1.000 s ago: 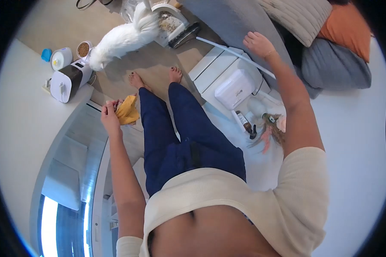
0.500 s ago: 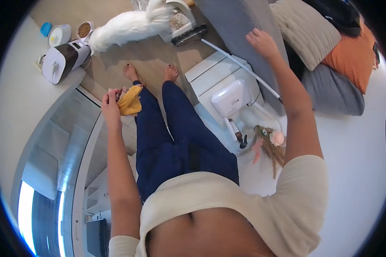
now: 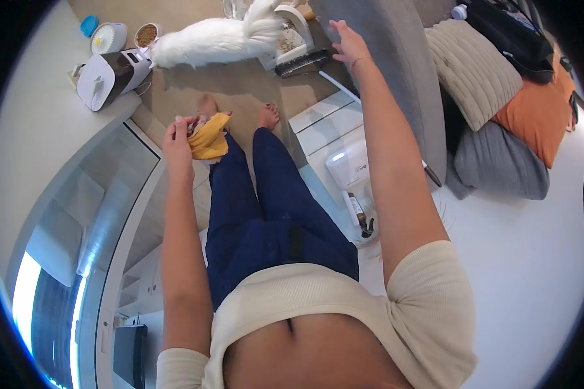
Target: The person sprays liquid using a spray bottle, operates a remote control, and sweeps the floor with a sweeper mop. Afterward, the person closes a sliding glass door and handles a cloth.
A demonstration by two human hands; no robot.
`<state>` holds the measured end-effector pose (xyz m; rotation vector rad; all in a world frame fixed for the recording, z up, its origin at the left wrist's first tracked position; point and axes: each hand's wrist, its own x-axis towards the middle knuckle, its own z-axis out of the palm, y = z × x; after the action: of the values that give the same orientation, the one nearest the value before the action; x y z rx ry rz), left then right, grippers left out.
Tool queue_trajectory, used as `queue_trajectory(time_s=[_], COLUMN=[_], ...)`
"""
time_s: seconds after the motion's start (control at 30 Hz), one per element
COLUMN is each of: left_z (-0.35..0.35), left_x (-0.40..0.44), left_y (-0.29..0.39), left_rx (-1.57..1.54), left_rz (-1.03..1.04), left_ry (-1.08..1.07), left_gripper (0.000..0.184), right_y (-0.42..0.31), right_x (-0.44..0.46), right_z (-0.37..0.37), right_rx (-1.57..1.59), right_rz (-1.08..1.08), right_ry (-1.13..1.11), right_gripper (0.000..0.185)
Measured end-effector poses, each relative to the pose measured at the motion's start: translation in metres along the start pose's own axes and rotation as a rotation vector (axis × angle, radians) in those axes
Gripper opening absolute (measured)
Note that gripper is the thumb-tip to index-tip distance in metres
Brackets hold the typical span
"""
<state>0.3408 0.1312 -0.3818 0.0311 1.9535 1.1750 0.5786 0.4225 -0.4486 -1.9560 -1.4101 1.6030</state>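
The yellow cloth (image 3: 209, 138), left of centre in the upper frame, is pinched between the thumb and fingers of the left hand (image 3: 178, 146), bunched with something pinkish, hard to make out. At upper centre-right, the right hand (image 3: 350, 45) shows partly spread fingers near the black broom head (image 3: 302, 63). A white furry animal (image 3: 217, 43) spans the top, between the food bowl (image 3: 137, 39) and dustpan (image 3: 296, 23).

A white furry animal (image 3: 207, 44) stands by a food bowl (image 3: 136, 36); an orange cushion (image 3: 535, 120) touches a grey cushion (image 3: 503, 162)
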Motion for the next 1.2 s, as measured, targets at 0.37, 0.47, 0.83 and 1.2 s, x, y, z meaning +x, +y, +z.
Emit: queue_trajectory(time_s=[0.37, 0.47, 0.83, 1.2], left_z=[-0.006, -0.009, -0.018, -0.009], left_x=[0.009, 0.009, 0.012, 0.000], left_y=[-0.022, -0.021, -0.020, -0.002], left_rx=[-0.005, 0.004, 0.011, -0.096], left_rz=[-0.038, -0.042, -0.033, 0.019], left_ry=[-0.073, -0.049, -0.060, -0.116], left_gripper=[0.032, 0.032, 0.031, 0.030], right_y=[-0.003, -0.007, 0.025, 0.034], right_x=[0.030, 0.025, 0.003, -0.073], right_z=[0.005, 0.007, 0.020, 0.039], right_rx=[-0.216, -0.515, -0.536, -0.309], right_rz=[-0.103, -0.122, -0.470, -0.409], right_ry=[-0.077, 0.116, 0.004, -0.504], right_gripper=[0.024, 0.017, 0.024, 0.062])
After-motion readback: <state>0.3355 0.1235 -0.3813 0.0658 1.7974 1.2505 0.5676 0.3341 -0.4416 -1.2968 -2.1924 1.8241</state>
